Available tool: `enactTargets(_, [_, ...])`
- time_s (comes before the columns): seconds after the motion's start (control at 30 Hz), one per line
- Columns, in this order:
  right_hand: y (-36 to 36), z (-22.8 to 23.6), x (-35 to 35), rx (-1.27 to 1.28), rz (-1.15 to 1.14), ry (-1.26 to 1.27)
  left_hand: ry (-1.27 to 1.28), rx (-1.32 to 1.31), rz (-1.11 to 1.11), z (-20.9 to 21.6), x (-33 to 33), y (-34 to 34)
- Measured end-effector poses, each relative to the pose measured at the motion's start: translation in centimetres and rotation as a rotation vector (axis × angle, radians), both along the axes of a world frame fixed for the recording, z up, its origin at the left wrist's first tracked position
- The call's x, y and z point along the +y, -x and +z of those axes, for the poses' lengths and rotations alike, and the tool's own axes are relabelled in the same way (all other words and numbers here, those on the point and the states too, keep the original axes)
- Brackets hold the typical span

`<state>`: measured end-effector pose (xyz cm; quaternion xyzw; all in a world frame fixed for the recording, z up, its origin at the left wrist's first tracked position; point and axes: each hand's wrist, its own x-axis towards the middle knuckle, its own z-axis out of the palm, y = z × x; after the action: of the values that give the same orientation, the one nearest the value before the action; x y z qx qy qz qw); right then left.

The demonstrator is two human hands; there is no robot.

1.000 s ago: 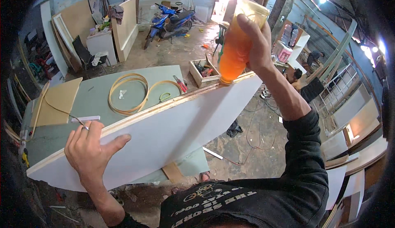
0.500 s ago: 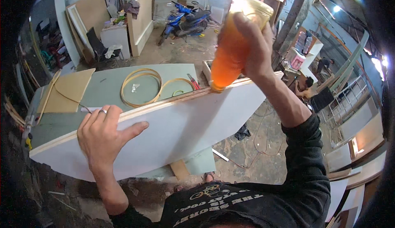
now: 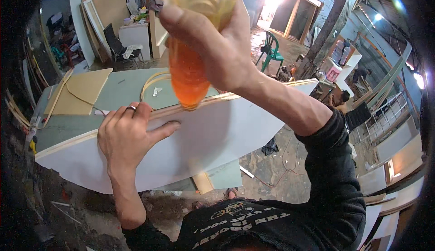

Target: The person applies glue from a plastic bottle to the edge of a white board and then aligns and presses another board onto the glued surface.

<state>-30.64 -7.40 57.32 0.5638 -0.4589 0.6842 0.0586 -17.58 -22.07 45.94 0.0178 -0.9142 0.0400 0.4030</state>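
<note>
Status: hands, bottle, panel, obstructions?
Right hand gripping inverted bottle, mouth at upper edge of white panel. Left hand grasping that edge, left of bottle. No obstruction seen between them.

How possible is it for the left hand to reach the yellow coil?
Probably yes, once the left hand lets go of the white panel; nothing seems to block the coil beyond.

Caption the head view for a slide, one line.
Right hand holds a bottle with orange contents neck-down at the edge of a white panel; left hand clasps that edge.
</note>
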Motion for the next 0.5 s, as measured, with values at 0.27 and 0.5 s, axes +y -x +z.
enactTargets(0.27, [3.4, -0.9, 3.9, -0.062, -0.257, -0.067, -0.001, 0.036, -0.009, 0.2, 0.6, -0.3])
enactTargets(0.5, [4.6, -0.8, 8.6, -0.082, -0.295, -0.005, 0.039, 0.044, 0.004, 0.3, 1.1, -1.1])
